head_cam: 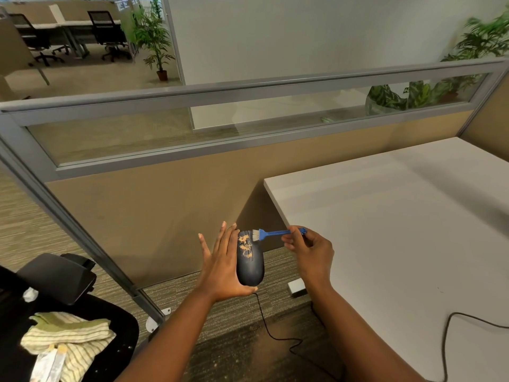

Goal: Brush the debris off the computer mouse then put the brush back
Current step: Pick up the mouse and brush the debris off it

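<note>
Off the white worktop's (pixel 399 216) left edge, above striped carpet (pixel 220 307), the left hand (pixel 223 268) cradles the black mouse (pixel 250 260), its fingers (pixel 220 238) straight and slightly spread. Tan debris (pixel 245 245) speckles the mouse's front. The right hand (pixel 308 252) pinches the blue brush (pixel 271 233), bristles touching the mouse. Tan glass-topped partitions (pixel 165 199) enclose the cubicle; a striped cloth (pixel 68 337) lies on a black chair (pixel 118 334).
</note>
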Motion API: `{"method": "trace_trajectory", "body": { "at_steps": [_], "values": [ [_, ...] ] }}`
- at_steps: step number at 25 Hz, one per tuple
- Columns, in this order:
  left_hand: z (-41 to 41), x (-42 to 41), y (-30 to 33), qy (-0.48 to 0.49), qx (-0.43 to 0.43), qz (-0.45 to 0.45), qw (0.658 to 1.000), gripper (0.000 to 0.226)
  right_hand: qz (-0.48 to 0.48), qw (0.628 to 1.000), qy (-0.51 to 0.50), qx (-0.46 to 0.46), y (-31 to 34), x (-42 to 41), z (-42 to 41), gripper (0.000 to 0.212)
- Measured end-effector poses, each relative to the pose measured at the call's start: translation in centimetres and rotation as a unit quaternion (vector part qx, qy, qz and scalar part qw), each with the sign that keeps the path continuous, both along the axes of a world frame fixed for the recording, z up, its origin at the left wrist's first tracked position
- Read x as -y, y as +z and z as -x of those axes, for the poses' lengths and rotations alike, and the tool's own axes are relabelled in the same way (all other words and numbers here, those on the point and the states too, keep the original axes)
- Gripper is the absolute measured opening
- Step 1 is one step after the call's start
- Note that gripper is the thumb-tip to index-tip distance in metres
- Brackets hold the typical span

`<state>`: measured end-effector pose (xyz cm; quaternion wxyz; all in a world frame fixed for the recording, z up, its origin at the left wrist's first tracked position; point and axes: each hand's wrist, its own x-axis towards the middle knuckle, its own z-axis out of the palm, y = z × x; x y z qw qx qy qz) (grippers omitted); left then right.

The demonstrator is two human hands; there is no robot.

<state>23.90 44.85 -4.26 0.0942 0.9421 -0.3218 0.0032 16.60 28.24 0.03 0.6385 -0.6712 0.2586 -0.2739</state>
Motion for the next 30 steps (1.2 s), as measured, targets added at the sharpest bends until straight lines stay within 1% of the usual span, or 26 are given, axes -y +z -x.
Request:
{"method": "trace_trajectory", "body": {
  "at_steps": [2,6,10,12,17,26,30],
  "values": [
    [0.0,0.1,0.0,0.000,-0.001,-0.001,1.000,0.138,-0.014,1.000,0.021,-0.002,0.2,-0.5,-0.4,0.006],
    [-0.1,0.3,0.0,0.001,0.003,-0.019,1.000,0.140,0.022,0.998,0.043,-0.030,0.1,-1.2,-0.7,0.011],
    [-0.1,0.4,-0.1,-0.002,0.001,-0.031,1.000,0.139,0.042,0.996,0.062,-0.050,0.2,-1.7,-1.1,0.010],
    [-0.1,0.3,-0.1,-0.004,0.001,-0.033,0.999,0.138,0.043,0.996,0.055,-0.049,0.2,-1.7,-1.3,0.012],
    [-0.1,0.0,-0.2,0.002,0.007,-0.028,1.000,0.140,0.029,0.999,-0.001,-0.046,0.2,-1.0,-1.3,0.013],
    [0.0,-0.2,0.1,0.003,-0.001,-0.035,0.999,0.140,0.035,0.998,-0.001,-0.045,0.2,-0.7,-1.0,0.009],
    [0.0,-0.3,0.1,0.004,0.000,-0.037,0.999,0.140,0.039,0.998,-0.009,-0.040,0.1,-0.5,-0.8,0.013]
  ]
}}
